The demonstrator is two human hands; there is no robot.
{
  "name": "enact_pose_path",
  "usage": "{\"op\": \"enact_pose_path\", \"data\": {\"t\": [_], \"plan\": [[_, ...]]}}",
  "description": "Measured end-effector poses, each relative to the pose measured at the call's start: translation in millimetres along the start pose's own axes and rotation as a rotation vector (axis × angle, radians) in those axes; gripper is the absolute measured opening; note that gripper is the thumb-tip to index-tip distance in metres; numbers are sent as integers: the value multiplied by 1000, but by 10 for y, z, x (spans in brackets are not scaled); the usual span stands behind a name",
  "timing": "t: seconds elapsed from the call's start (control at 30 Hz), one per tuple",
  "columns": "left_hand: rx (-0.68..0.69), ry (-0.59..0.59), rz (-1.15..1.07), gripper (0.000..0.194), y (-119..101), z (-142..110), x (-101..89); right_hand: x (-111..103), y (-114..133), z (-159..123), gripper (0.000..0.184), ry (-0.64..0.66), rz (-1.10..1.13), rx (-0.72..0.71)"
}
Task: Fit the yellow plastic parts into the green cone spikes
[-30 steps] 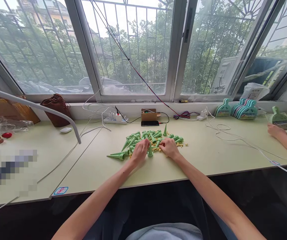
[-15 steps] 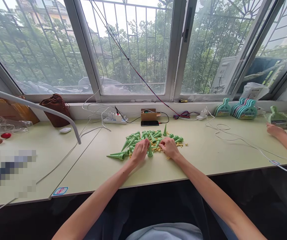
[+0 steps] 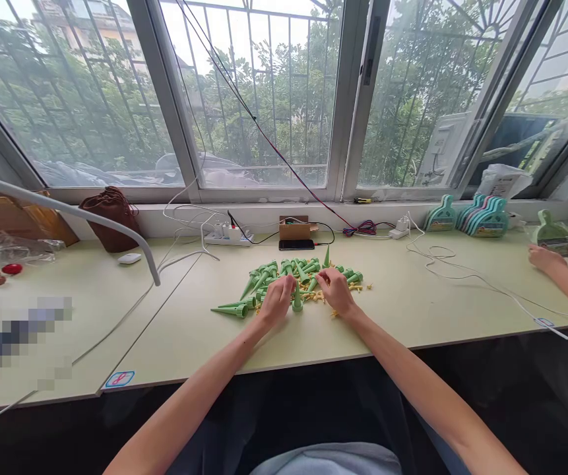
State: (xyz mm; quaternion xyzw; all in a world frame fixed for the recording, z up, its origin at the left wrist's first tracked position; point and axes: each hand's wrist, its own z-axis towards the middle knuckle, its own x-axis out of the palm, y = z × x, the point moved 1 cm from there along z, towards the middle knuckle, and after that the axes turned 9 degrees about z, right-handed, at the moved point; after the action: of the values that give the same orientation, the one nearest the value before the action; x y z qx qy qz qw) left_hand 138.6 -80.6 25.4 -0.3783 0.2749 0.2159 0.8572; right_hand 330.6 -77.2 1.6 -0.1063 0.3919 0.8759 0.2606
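Observation:
A heap of green plastic spikes [image 3: 262,275], each tapering from a wide collared end, lies on the pale table with small yellow plastic pieces [image 3: 319,297] scattered among them. My left hand [image 3: 278,300] is closed at the front of the heap, seemingly around a green spike [image 3: 288,267] whose collared end shows above the fingers. Just right of that hand, another green spike [image 3: 297,301] stands point up on its wide end. My right hand [image 3: 336,290] pinches at the heap's right side; what lies between its fingertips is too small to make out.
Behind the heap are a phone [image 3: 296,245], a small cardboard box [image 3: 294,229] and a power strip [image 3: 229,235]. White cables [image 3: 462,267] cross the table at right. Another person's hands [image 3: 548,258] hold a packaged green dustpan-like item [image 3: 553,234]. A lamp arm [image 3: 115,227] reaches in from the left.
My right hand has shifted slightly up and left, its fingertips lifting a little. My left hand and the standing spike stay almost where they were.

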Motion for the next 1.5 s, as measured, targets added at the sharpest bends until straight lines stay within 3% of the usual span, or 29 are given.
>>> {"op": "enact_pose_path", "data": {"t": [0.27,0.53,0.9,1.13,1.5], "plan": [[-19,-18,-7,54,26,13,13,61,99,-57,22,-9,182,2],[38,1,93,17,77,13,48,147,173,-124,23,124,220,21],[68,74,100,19,100,19,67,143,188,-124,21,167,299,-3],[87,76,94,20,88,20,60,163,170,-121,25,188,325,57],[106,73,89,23,108,21,73,197,160,-102,27,137,365,91]]}}
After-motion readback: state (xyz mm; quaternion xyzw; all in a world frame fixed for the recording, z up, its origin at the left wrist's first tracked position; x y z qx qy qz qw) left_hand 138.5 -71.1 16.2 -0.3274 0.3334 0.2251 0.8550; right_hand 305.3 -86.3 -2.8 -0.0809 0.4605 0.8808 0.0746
